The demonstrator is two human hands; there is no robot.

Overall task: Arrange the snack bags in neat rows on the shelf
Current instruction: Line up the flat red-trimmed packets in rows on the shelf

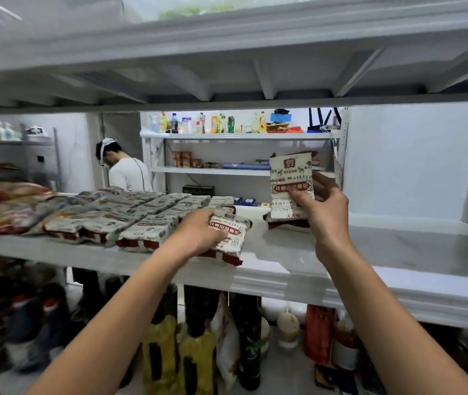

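Two bare forearms reach up from the bottom edge toward the white shelf (369, 252). On it the left hand (198, 232) lies palm-down on the front bag (234, 235), a white-and-red packet flat near the shelf's front lip, at the right end of the rows of bags (147, 212). Its fingers bend over the packet's left side and their tips are covered, so I cannot tell whether it grips or only presses.

To the right, the right hand (324, 209) pinches the upright bag (289, 178) – thumb across the printed face low down, fingers behind it – and holds it standing above the shelf. Under that bag's lower edge lies a flat packet (287, 225), mostly hidden by bag and hand.

At the far left the rows give way to a blurred heap of packets (7, 206); its prints are unreadable. Dark bottles (198, 337) stand on the level below – their tops are cut off by the shelf's edge. Through the gap behind the shelf a person in a white top (128, 173) stands bent over, covered from the waist down by the rows.
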